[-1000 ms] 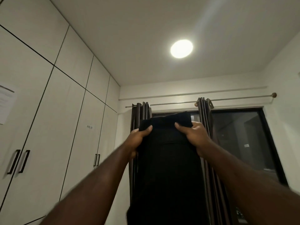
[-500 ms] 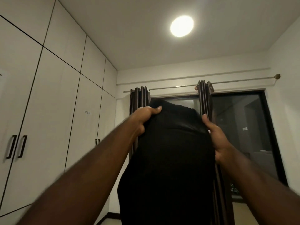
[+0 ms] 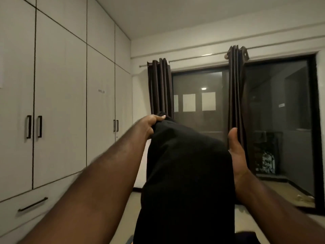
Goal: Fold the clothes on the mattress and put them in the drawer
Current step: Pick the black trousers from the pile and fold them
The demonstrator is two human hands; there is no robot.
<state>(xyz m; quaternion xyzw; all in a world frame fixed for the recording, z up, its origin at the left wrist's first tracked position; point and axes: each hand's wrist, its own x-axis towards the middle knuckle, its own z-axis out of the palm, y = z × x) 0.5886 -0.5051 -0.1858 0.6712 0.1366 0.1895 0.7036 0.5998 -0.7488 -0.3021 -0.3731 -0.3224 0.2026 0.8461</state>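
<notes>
Two hands hold one black garment (image 3: 186,173) up in front of you, at the centre of the head view. Use the garment as the reference for every position below.

1. Left hand (image 3: 152,126): at the upper left corner of the garment. The thumb lies over the top edge of the cloth and the hand is bunched into the fabric beneath it. This grip is clamped on the garment.

2. Right hand (image 3: 236,155): at the right edge of the garment, lower than the left hand. The thumb points upward, clear of the cloth, and the palm lies against the edge. The fingers pass behind the fabric and are hidden, so you cannot tell whether this grip is closed on the garment or only pressed against it.

3. Garment: it hangs from both hands past the bottom of the frame. Its top edge slopes down from the left hand toward the right hand.

4. Wardrobe (image 3: 61,103): to the left of the garment, with white doors and dark vertical handles. The drawer (image 3: 22,213) sits below those doors, well apart from the garment, its front flush and fitted with a dark bar handle (image 3: 33,204).

5. Behind the garment: a dark window (image 3: 281,120). The first curtain (image 3: 160,88) hangs gathered above the left hand. The second curtain (image 3: 236,88) hangs gathered above the right hand. Both hang from one rod (image 3: 198,56).

6. Floor (image 3: 281,191): visible to the right of the garment, below the window.
</notes>
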